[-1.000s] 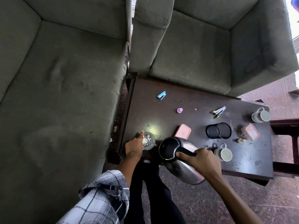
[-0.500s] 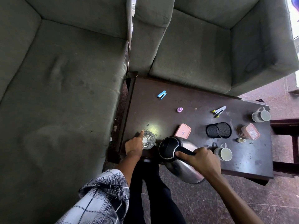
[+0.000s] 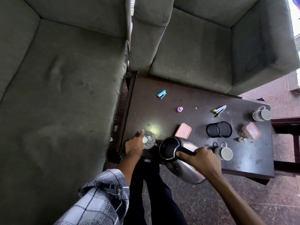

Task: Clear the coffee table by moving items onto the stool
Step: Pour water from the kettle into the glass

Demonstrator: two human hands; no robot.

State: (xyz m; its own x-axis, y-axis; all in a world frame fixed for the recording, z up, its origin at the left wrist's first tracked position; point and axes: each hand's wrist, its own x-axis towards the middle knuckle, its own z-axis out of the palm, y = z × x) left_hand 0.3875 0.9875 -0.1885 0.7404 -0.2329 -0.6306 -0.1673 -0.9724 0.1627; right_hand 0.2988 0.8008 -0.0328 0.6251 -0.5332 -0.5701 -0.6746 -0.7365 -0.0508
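Wrapped the right hand [image 3: 203,159] round the black handle of the steel kettle [image 3: 185,171], tipped over the coffee table [image 3: 162,114] edge at six o'clock. Laid the left hand [image 3: 134,145] against the glass [image 3: 148,139] at seven o'clock, index finger along its side; could not tell whether gripped. Judged the clearing barely begun: stapler [image 3: 162,94] at eleven, mesh holder [image 3: 219,129] and mug [image 3: 261,114] toward three all on the table, nothing seen on the stool [image 3: 285,122] beyond, though barely in view.
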